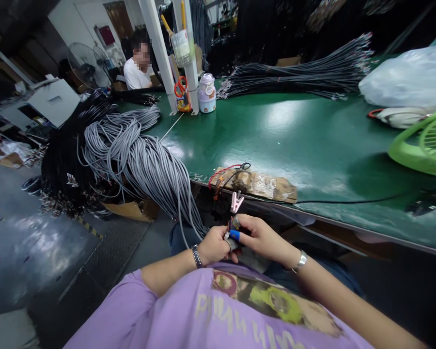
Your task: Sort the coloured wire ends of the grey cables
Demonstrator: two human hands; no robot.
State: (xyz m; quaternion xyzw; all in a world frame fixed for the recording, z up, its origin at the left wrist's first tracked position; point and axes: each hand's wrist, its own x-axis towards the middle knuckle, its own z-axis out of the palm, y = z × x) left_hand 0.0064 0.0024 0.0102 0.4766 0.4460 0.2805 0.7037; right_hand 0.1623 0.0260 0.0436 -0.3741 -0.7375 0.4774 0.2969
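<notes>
My left hand [213, 245] and my right hand [262, 236] meet in my lap, just below the edge of the green table [294, 135]. Both pinch the stripped end of a grey cable [233, 224], where short coloured wires stick out. A blue finger cot [234, 235] covers one fingertip, on which hand I cannot tell. The held cable runs up and left into a thick bundle of grey cables [141, 160] draped over the table's corner. A pink clip [236, 201] hangs on the table edge right above my hands.
A worn cardboard pad [257, 184] with red and black leads lies at the table's edge. Black cable bundles [305, 72] lie at the back, a green fan [427, 143] and a plastic bag [410, 77] at right. Another person [138, 60] sits far left behind the posts.
</notes>
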